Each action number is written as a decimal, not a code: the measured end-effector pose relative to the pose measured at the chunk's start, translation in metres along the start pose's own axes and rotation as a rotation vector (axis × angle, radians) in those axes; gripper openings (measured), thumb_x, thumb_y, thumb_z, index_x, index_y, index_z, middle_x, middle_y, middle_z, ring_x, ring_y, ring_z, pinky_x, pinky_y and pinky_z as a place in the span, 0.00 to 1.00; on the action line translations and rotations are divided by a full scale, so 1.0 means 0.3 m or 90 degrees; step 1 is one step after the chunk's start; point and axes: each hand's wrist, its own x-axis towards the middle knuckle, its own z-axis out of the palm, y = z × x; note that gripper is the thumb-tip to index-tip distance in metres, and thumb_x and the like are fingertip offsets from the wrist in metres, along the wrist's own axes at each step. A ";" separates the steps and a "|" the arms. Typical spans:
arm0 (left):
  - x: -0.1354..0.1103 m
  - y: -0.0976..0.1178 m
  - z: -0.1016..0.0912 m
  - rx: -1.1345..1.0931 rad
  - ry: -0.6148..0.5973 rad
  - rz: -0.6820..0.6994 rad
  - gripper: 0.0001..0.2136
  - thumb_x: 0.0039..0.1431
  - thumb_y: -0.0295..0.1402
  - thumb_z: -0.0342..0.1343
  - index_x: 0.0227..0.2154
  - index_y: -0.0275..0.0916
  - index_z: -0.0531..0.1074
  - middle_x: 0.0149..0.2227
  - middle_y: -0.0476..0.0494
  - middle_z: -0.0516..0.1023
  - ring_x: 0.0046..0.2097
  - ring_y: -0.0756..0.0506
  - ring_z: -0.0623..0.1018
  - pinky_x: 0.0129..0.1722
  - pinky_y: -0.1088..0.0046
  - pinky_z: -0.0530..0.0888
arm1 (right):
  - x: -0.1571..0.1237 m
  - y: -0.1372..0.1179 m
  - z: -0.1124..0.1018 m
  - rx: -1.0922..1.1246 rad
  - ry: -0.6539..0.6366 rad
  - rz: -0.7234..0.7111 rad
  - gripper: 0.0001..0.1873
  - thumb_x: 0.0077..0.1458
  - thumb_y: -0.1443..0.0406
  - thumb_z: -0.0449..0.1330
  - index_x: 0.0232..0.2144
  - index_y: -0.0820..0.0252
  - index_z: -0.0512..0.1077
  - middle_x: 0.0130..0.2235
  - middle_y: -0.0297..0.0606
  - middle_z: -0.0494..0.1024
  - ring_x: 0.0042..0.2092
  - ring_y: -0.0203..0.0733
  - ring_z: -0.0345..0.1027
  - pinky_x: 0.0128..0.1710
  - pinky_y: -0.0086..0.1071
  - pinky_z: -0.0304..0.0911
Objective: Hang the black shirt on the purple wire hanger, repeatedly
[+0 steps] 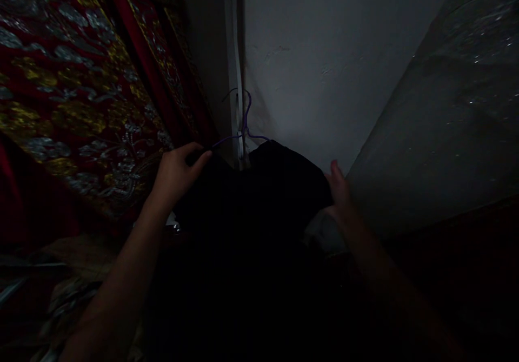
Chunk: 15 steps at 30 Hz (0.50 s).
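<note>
A black garment [259, 189] hangs on a purple wire hanger [245, 126] whose hook sits against a white vertical strip at the wall corner. My left hand [178, 170] is closed on the garment's left shoulder, by the hanger's left arm. My right hand [338, 189] rests against the garment's right shoulder, with its fingers mostly hidden behind the dark cloth. The lower part of the garment is lost in shadow.
A red cloth with gold and silver embroidery [73, 80] hangs at the left. A pale wall [324, 43] fills the back. A large grey wrapped surface [446, 118] leans in from the right. Crumpled fabric [48, 275] lies at the lower left. The scene is very dim.
</note>
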 end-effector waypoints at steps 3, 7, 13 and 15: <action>0.027 0.057 0.005 0.033 0.017 -0.007 0.18 0.65 0.49 0.54 0.35 0.40 0.79 0.36 0.43 0.83 0.38 0.41 0.81 0.41 0.67 0.74 | -0.014 -0.031 -0.001 0.026 -0.014 0.061 0.27 0.51 0.39 0.64 0.38 0.54 0.79 0.34 0.40 0.82 0.37 0.50 0.77 0.35 0.40 0.73; 0.050 0.136 0.013 -0.014 0.125 0.061 0.14 0.66 0.45 0.55 0.40 0.40 0.77 0.43 0.42 0.81 0.47 0.41 0.78 0.50 0.66 0.72 | -0.036 -0.112 -0.012 0.059 0.097 0.031 0.19 0.44 0.49 0.71 0.32 0.55 0.78 0.32 0.38 0.82 0.34 0.46 0.76 0.35 0.36 0.70; -0.013 0.223 -0.048 -0.213 0.054 0.052 0.15 0.69 0.42 0.51 0.40 0.39 0.78 0.41 0.43 0.81 0.44 0.43 0.79 0.48 0.66 0.74 | -0.207 -0.170 0.014 0.100 0.339 0.019 0.16 0.39 0.53 0.73 0.30 0.53 0.80 0.32 0.37 0.82 0.35 0.48 0.75 0.33 0.36 0.69; -0.045 0.244 -0.061 -0.343 -0.109 0.017 0.19 0.71 0.43 0.46 0.46 0.38 0.78 0.40 0.42 0.82 0.41 0.43 0.80 0.42 0.66 0.76 | -0.303 -0.175 0.050 0.063 0.244 0.007 0.16 0.37 0.53 0.74 0.28 0.52 0.81 0.29 0.36 0.80 0.32 0.46 0.73 0.30 0.36 0.67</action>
